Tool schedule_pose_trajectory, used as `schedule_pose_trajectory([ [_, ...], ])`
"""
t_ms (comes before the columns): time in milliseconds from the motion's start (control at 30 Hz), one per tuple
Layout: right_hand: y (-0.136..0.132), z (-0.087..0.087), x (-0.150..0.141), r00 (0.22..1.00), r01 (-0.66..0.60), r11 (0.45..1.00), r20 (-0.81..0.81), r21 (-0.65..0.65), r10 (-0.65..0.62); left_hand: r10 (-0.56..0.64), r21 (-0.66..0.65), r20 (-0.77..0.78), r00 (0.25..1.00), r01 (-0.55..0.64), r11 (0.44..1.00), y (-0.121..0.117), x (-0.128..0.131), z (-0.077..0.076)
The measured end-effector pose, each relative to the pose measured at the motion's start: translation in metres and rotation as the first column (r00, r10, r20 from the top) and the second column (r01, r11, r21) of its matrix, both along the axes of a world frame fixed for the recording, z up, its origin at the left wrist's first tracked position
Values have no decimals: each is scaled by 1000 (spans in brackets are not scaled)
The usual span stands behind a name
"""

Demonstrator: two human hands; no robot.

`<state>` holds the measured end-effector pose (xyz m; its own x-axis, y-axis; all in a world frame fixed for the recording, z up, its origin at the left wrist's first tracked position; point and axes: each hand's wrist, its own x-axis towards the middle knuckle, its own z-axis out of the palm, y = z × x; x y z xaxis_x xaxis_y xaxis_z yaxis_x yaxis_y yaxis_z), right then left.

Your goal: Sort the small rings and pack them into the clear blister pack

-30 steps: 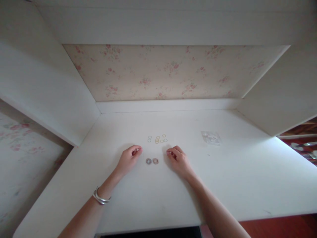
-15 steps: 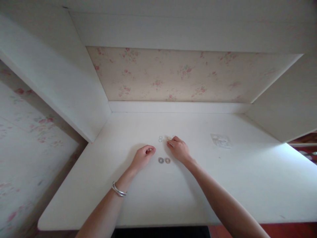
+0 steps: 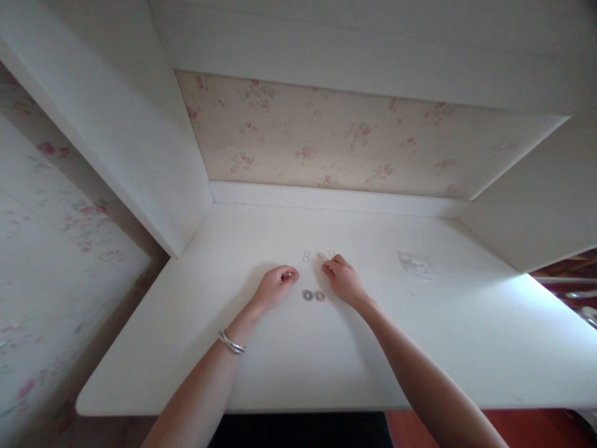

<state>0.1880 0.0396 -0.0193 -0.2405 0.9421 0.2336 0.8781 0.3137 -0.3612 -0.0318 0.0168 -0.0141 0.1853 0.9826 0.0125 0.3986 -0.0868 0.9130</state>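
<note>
My left hand rests on the white desk with thumb and fingertips pinched together; whatever may be between them is too small to name. My right hand is also pinched, close to some thin gold-coloured rings and partly covering them; its fingertips do not show what they hold. Between the hands, a little farther back, lie two thin silvery rings, one touching the other. Nearer to me sit a thicker grey ring and a brownish ring side by side.
A clear plastic bag lies to the right on the white desk. Side panels and a low back ledge bound the desktop. A silver bracelet circles my left wrist.
My right hand has moved in over the gold-coloured rings, then slightly back toward me. The left hand stays pinched in about the same place. The camera view has turned left and tilted.
</note>
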Motion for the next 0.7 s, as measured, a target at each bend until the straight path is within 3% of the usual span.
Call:
schedule_pose_trajectory([
  [133, -19, -2, 14, 993, 19, 1000, -120, 7, -18, 0, 3, -12, 1000, 0, 1000, 0, 0, 1],
  [367, -53, 4, 19, 982, -28, 999, -186, 29, 32, 7, 18, -38, 999, -6, 1000, 0, 0, -1],
  [700, -69, 1, 22, 988, -106, 994, -106, 36, 109, 30, 33, -72, 997, -28, 999, 0, 2, -4],
])
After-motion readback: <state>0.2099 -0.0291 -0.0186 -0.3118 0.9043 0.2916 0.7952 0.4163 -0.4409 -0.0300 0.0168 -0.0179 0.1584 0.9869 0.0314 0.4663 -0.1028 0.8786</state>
